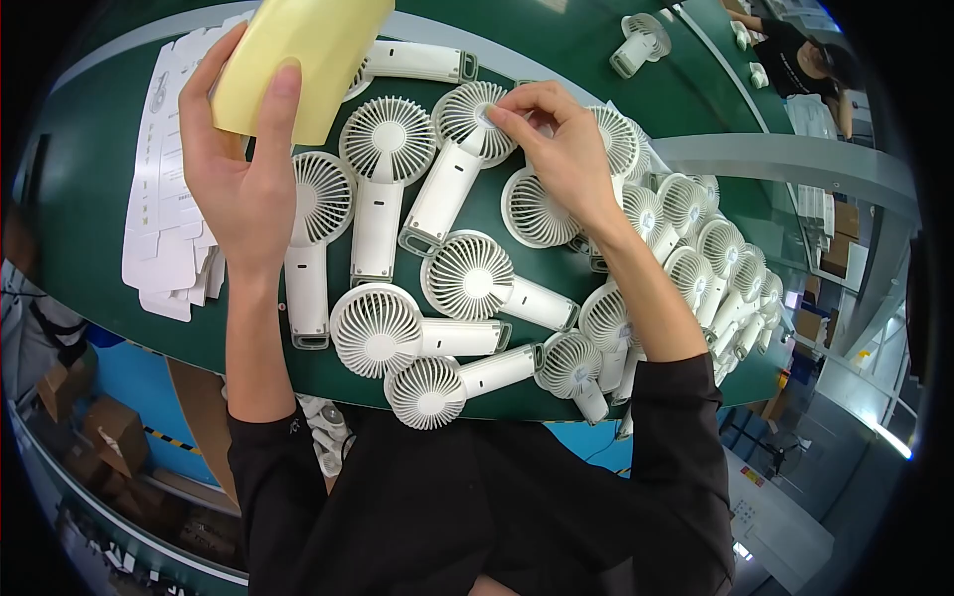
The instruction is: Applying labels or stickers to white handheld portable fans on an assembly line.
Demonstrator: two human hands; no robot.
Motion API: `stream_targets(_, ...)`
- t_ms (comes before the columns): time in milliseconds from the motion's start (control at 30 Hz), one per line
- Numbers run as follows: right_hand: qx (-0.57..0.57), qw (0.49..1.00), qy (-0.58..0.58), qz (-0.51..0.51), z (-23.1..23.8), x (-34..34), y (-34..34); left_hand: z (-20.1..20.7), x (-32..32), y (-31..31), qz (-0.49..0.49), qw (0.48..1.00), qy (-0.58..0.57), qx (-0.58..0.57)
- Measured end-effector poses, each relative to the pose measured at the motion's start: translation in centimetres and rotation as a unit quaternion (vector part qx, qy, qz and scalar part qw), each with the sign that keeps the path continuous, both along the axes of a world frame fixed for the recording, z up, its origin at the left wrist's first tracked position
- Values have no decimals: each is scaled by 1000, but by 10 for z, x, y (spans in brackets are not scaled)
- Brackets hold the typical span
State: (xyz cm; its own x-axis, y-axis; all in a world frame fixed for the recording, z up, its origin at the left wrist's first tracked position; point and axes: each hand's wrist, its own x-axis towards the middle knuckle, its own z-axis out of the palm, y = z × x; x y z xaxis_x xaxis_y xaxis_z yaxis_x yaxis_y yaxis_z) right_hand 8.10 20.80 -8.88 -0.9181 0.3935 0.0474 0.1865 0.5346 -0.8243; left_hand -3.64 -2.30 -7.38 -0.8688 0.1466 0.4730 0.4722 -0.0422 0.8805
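Observation:
My left hand (243, 179) grips a pale yellow sheet (303, 65) between thumb and fingers, up over the table's far left. My right hand (556, 149) is pinched, its thumb tip at the hub of a white handheld fan (444, 199). A small pale round patch shows at that hub; whether the fingers hold anything is hidden. Beside it lie another white handheld fan (383, 189) and several more, among them one fan (469, 276) below and another (378, 333) nearer me. Their hubs look plain.
A crowded group of white fans (686, 209) covers the table's right side, several with round hub labels. Flat white printed cartons (169, 189) are stacked at left. A grey curved bar (775, 154) crosses at right. One fan (641, 45) lies farther back; another person (805, 65) is at the upper right.

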Motion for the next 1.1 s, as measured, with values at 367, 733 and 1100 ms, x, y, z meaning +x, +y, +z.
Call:
stream_targets(367, 45, 999, 26, 11, -1, 0, -2, 0, -1, 0, -4, 1000, -4, -2)
stream_targets(733, 157, 985, 63, 39, -6, 0, -1, 3, 2, 0, -12, 1000, -13, -9)
stream_targets(1100, 277, 952, 129, 0, 9, -7, -10, 2, 1, -1, -25, 999, -20, -20)
